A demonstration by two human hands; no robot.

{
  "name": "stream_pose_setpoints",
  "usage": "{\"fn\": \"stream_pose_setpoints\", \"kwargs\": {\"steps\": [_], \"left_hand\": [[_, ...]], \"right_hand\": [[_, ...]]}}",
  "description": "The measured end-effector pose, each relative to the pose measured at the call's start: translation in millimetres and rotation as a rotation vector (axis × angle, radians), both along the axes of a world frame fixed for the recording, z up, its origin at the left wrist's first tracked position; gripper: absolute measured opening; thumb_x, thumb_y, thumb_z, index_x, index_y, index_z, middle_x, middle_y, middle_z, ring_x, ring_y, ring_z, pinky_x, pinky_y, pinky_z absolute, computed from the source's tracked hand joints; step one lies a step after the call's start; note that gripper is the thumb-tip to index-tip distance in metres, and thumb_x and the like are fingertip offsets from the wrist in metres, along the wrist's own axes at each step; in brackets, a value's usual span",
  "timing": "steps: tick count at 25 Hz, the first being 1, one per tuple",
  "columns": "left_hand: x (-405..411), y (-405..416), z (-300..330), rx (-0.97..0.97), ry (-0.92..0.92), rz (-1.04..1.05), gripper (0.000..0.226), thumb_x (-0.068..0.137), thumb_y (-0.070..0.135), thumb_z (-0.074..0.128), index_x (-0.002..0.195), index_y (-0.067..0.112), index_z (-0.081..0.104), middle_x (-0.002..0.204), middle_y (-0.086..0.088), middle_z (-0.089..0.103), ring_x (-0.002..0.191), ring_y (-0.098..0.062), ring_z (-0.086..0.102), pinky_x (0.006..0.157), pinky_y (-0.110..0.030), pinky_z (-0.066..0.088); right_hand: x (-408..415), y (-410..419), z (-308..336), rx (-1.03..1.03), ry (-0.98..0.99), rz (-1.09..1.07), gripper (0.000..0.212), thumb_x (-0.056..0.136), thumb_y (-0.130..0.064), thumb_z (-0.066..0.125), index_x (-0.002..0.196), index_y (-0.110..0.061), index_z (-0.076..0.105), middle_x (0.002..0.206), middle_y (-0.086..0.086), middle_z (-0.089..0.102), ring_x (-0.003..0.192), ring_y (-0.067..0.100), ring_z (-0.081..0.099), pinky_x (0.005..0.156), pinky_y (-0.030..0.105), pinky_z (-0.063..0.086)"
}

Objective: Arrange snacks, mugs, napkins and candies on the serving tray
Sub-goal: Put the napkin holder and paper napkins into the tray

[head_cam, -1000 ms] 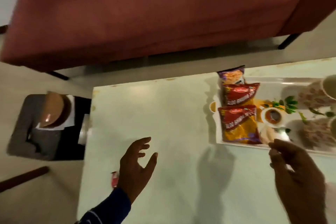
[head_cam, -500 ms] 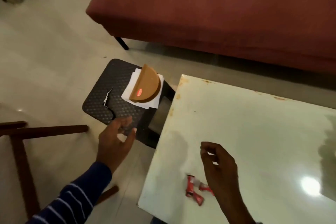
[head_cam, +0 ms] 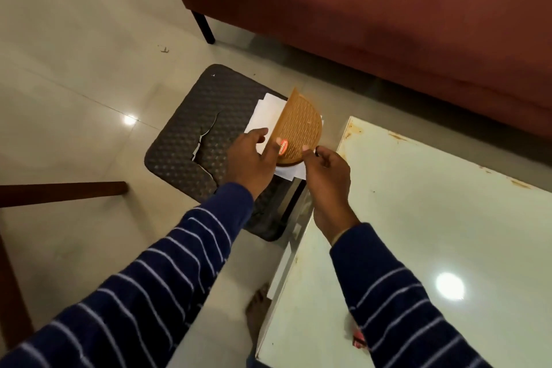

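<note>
A tan half-round napkin holder [head_cam: 301,125] with white napkins [head_cam: 265,112] stands on a dark padded stool [head_cam: 185,131] left of the white table [head_cam: 448,218]. My left hand [head_cam: 249,160] lies with its fingers on the napkins and its thumb on the holder's front panel, pinching that panel. My right hand [head_cam: 327,172] has curled fingers and its thumb tip on the holder's lower right rim. Red candies [head_cam: 358,340] show partly at the table's near edge, behind my right sleeve. The serving tray is out of view.
A red sofa [head_cam: 388,24] runs along the back, with a dark leg [head_cam: 204,27] near the stool. A wooden chair frame [head_cam: 59,193] stands at the left. A bare foot [head_cam: 258,308] rests on the tiled floor by the table's corner.
The view swung left from the tray to the stool. Both hands reached forward to the napkin holder; the right hand left the candies on the table.
</note>
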State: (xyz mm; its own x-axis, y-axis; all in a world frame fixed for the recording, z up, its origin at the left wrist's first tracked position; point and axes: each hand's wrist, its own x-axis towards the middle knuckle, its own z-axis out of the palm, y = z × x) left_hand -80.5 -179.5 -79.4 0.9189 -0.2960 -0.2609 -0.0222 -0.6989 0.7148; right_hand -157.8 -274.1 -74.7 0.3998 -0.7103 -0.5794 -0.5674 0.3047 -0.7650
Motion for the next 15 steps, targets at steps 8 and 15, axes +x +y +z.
{"fn": "stream_pose_setpoints", "kwargs": {"steps": [8, 15], "left_hand": [[12, 16, 13, -0.190, 0.072, 0.088, 0.019, 0.088, 0.032, 0.069, 0.101, 0.022, 0.059, 0.102, 0.010, 0.062, 0.096, -0.011, 0.065, 0.067, -0.020, 0.057], [-18, 62, 60, -0.166, -0.044, -0.169, 0.084, 0.057, 0.053, 0.078, 0.126, 0.020, 0.045, 0.130, -0.006, 0.050, 0.114, -0.017, 0.055, 0.089, -0.027, 0.051]], "right_hand": [[19, 13, 11, 0.045, -0.098, -0.069, 0.029, 0.092, -0.039, 0.066, 0.117, -0.025, 0.062, 0.126, -0.004, 0.060, 0.111, 0.013, 0.057, 0.098, 0.034, 0.052], [-56, -6, 69, -0.229, -0.310, 0.397, 0.016, 0.091, -0.035, 0.068, 0.102, -0.025, 0.062, 0.106, -0.014, 0.067, 0.098, 0.005, 0.065, 0.080, 0.014, 0.056]]}}
